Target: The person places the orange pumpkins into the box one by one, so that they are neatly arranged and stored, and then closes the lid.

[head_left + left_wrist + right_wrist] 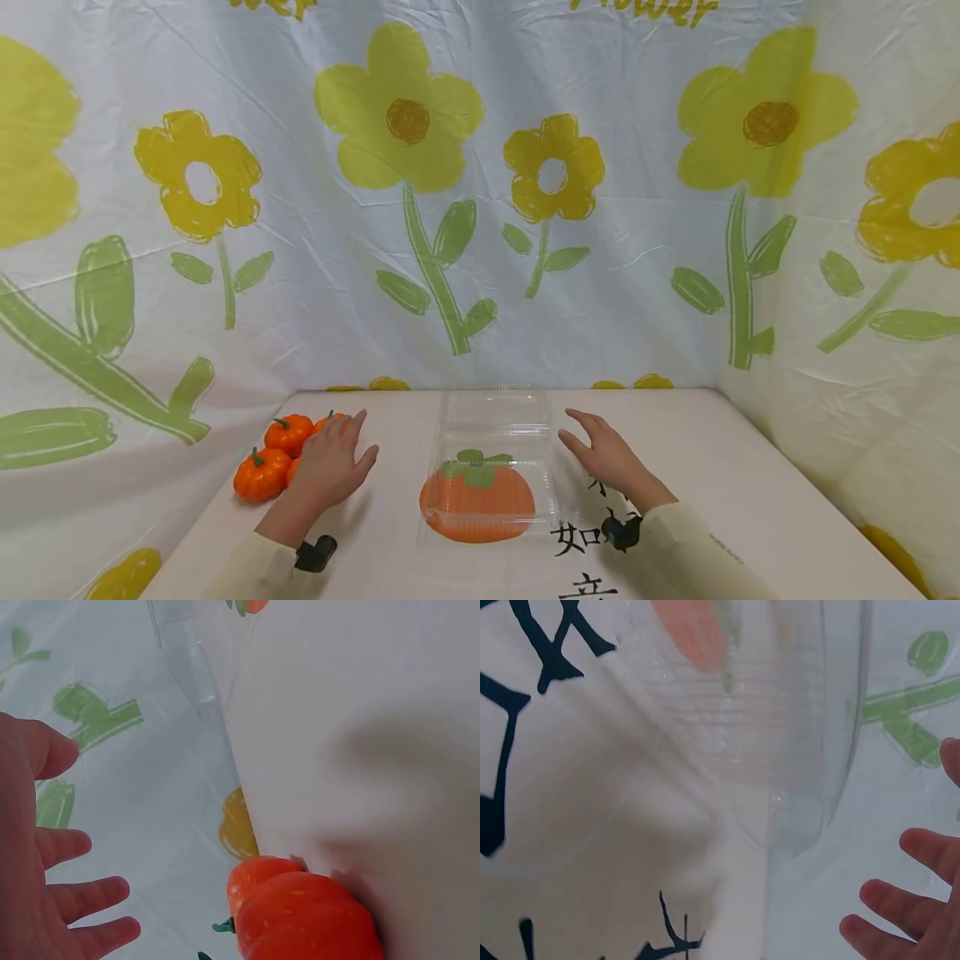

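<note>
A clear plastic clamshell container lies with its lid raised at the back, in the middle of the table; a printed persimmon shows through it. Small orange pumpkins with green stems cluster at the left, several in number and partly hidden behind my left hand. That hand hovers over the cluster's right side, fingers extended, holding nothing. In the left wrist view pumpkins appear below and right of the fingers. My right hand is held in the air right of the container, fingers spread and apart from it.
The pale table carries black printed characters at front right. A white curtain with yellow flowers closes off the back and both sides. Each wrist wears a small black camera.
</note>
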